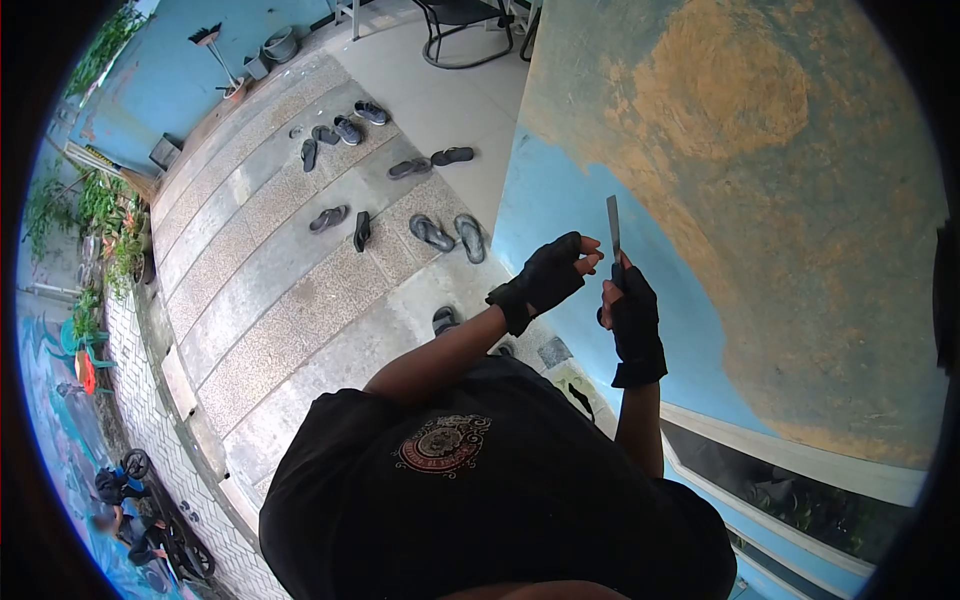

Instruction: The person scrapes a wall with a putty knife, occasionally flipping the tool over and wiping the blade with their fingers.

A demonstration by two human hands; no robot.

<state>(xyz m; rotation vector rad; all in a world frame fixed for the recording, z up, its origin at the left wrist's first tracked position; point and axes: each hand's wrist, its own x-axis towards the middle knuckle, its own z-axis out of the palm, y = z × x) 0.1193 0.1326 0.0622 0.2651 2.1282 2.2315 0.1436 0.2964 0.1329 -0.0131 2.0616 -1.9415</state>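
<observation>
The wall [800, 260] fills the view from 1 to 4 o'clock: light blue paint low down, with a broad, mottled tan-and-grey patch spreading across the rest. The floor [320, 310] runs off toward 9 and 11 o'clock in strips of pebbly aggregate and smoother grey, meeting pale tiles [440, 105] near 12. Flip-flops [431, 233] and sneakers [347, 130] lie scattered at 11 o'clock, a black chair [465, 62] stands at 12, and a broom [222, 62] leans between 10 and 11. Green plants [125, 245] line 9 o'clock; at 8, a person [130, 530] is beside a black two-wheeler [180, 535].

The flat-bladed tool [615, 232] is at 2 o'clock, in front of the blue paint—a slim grey metal blade, dark handle, tip toward 12. The right hand [632, 315], in a black fingerless glove, has its fingers wrapped around the handle. The left hand [552, 275], gloved alike, is empty, its fingers loosely bent just beside the tool; whether they touch, I cannot tell.
</observation>
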